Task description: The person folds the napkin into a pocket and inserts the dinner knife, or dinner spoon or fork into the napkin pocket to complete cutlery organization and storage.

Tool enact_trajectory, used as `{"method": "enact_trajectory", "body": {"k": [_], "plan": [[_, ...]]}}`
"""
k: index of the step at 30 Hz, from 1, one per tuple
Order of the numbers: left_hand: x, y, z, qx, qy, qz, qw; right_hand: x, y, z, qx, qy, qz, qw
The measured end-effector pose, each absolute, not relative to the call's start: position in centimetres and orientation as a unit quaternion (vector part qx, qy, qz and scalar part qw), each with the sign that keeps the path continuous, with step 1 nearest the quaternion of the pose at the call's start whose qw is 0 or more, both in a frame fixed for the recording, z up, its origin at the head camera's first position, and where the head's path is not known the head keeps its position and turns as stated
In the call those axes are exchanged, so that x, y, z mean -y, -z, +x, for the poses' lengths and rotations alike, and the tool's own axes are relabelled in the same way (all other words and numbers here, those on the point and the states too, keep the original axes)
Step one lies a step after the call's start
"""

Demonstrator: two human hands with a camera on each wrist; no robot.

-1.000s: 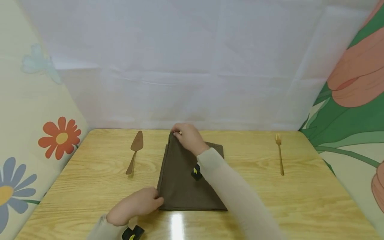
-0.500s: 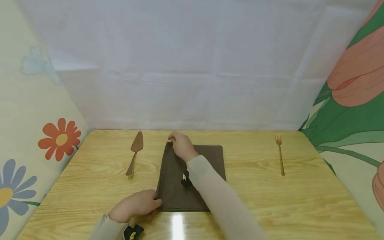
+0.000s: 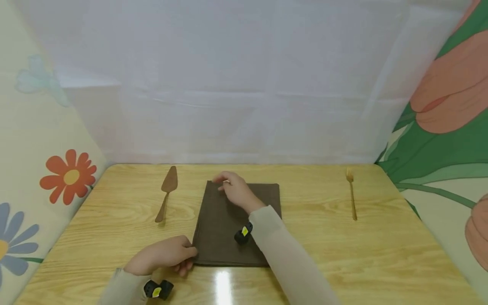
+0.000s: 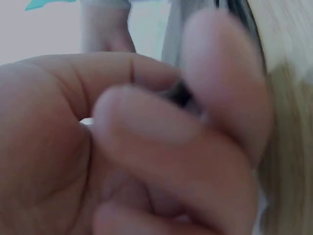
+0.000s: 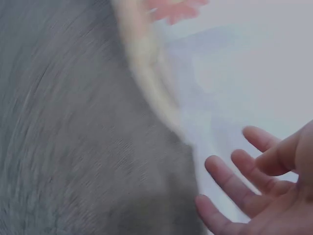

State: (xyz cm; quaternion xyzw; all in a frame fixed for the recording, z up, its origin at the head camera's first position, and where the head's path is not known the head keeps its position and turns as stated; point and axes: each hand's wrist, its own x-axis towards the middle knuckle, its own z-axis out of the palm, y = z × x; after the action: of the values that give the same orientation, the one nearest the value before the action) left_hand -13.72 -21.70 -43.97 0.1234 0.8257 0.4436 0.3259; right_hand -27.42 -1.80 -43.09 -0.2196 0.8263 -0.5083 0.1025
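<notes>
Cloth (image 3: 218, 222) drops flat at its far corner, right hand (image 3: 235, 189) relaxed, left hand (image 3: 167, 253) pinching near corner; I'd square edges gently.

The right forearm (image 3: 297, 258), in a long sleeve, slants forward and to the left from the near side, so the right hand (image 3: 236, 189) is farther out than its partner. The back of this hand faces the head view; its fingers (image 5: 230, 181) are relaxed, lightly bent, with gaps between them. The left forearm (image 3: 126, 288), also sleeved, shows only a short stretch. The left hand (image 3: 165, 253) points inward to the right, its thumb and index finger pinching, 2 further fingers (image 4: 156, 142) curled below
</notes>
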Motion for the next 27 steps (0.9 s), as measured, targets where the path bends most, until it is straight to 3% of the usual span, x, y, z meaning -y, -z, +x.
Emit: {"method": "enact_trajectory", "body": {"k": [8, 18, 27], "plan": [[22.7, 43.6, -13.7, -0.855, -0.401, 0.11, 0.31, -1.9, 41.3, -26.2, -0.791, 0.558, -0.238, 0.077], [21.6, 43.0, -13.7, -0.932, -0.327, 0.075, 0.136, -7.3, 41.1, -25.0, -0.885, 0.413, -0.211, 0.046], [19.5, 42.6, -13.9, -0.92, -0.361, 0.151, 0.04, -10.4, 42.4, -22.9, -0.929, 0.287, -0.208, 0.106]]}}
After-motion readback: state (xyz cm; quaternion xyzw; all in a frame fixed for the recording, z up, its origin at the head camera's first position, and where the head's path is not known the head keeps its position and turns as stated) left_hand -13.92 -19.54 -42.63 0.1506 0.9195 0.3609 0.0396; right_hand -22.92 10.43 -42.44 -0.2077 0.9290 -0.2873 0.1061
